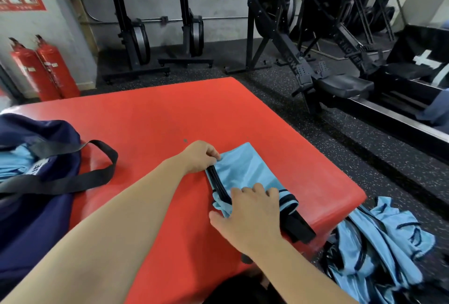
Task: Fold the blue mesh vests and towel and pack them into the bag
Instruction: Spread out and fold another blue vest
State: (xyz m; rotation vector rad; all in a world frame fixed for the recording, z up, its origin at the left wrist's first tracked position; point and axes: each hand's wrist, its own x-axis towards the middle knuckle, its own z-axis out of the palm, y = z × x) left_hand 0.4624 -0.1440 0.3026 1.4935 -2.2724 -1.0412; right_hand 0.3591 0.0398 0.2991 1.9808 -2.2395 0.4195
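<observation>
Here, a folded blue mesh vest (247, 170) lies on the red padded desk (170, 114), toward its near right corner, as a narrow strip running from far to near. Black trim shows along its left edge and across its near end, where a black piece sticks out toward the desk's edge.

The left hand (201, 158) reaches in from the left and pinches the vest's far left corner, its fingers curled round the edge. The right hand (252, 209) lies palm down on the near part of the vest, with the fingers fairly straight and slightly spread on the fabric and the thumb pointing left.

A navy bag (48, 131) sits at the left side of the desk, well apart from the vest. Its mouth is open and light blue fabric (14, 165) shows inside. A black strap (102, 165) loops out from it onto the red surface.

On the speckled floor (364, 146), just beside the desk's near right corner, lies a loose pile of vests (379, 243), blue with dark trim. Two red fire extinguishers (43, 68) stand at the far left wall, and black exercise machines (303, 48) line the far side.
</observation>
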